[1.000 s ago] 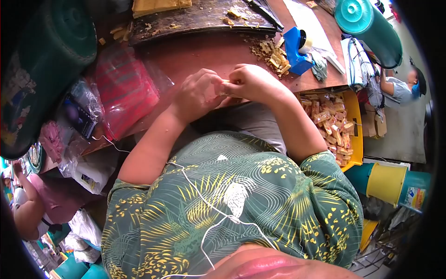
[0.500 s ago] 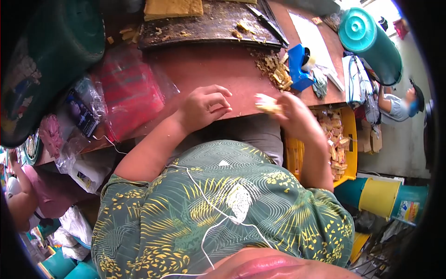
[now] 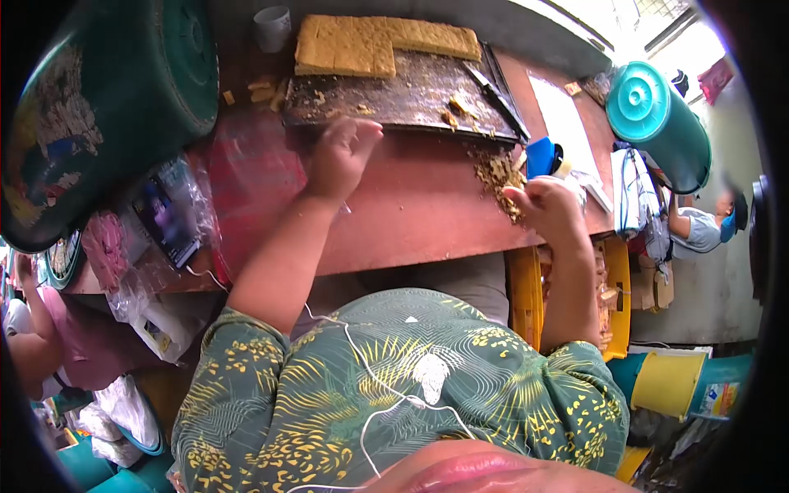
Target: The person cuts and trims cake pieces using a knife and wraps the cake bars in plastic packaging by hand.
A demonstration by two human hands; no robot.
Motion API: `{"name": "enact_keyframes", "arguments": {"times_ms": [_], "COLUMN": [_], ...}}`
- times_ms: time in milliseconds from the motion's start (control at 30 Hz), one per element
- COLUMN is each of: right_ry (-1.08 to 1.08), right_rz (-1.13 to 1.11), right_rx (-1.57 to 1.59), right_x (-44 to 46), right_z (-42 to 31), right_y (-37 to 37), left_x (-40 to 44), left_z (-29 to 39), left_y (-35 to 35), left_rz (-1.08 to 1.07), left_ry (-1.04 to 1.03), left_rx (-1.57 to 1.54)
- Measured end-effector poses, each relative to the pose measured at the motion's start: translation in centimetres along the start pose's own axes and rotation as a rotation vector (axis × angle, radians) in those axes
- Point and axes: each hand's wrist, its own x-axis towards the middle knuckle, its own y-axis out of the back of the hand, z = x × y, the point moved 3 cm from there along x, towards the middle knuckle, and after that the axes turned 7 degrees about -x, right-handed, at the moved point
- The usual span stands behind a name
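My left hand is raised at the front edge of the dark baking tray, its fingers apart and nothing visible in them. A large slab of golden cake or bread lies on the tray, its near right part cut away. To the right, my right hand is beside the blue tape dispenser, fingers curled; what they hold, if anything, is hidden. Crumbs and broken pieces lie next to that hand. A knife rests along the tray's right side.
A yellow crate of cut pieces stands below the table's right edge. Clear plastic over red material, a phone and a big green bucket are on the left. A white cup stands behind. Other people appear at both sides.
My left hand has moved up toward the tray. My right hand has moved right to the tape dispenser; the pale wrapped piece it held no longer shows. The view has tilted up, revealing more of the slab.
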Motion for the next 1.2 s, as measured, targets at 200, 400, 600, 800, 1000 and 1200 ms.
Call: {"name": "enact_keyframes", "arguments": {"times_ms": [200,400,600,800,1000,1200], "right_ry": [0.294,0.535,0.662,0.682,0.639,0.681], "right_rz": [0.051,0.13,0.256,0.396,0.422,0.522], "right_rx": [0.162,0.098,0.076,0.044,-0.037,-0.031], "right_x": [8.0,14.6,22.4,27.2,29.4,28.9], "right_z": [-6.8,-12.5,-17.7,-22.9,-24.0,-23.3], "right_y": [-2.1,-0.9,-4.1,-7.2,-9.0,-9.4], "left_x": [0.0,0.9,0.5,0.1,0.2,-0.1], "left_z": [1.2,1.3,1.6,1.3,1.3,1.1], "left_y": [0.7,0.7,0.7,0.6,0.7,0.5], "left_rz": [-0.116,-0.07,-0.084,-0.141,-0.182,-0.171], "left_ry": [0.197,-0.04,0.044,0.122,0.193,0.149], "left_rx": [-0.178,0.057,0.222,0.299,0.308,0.34]}}
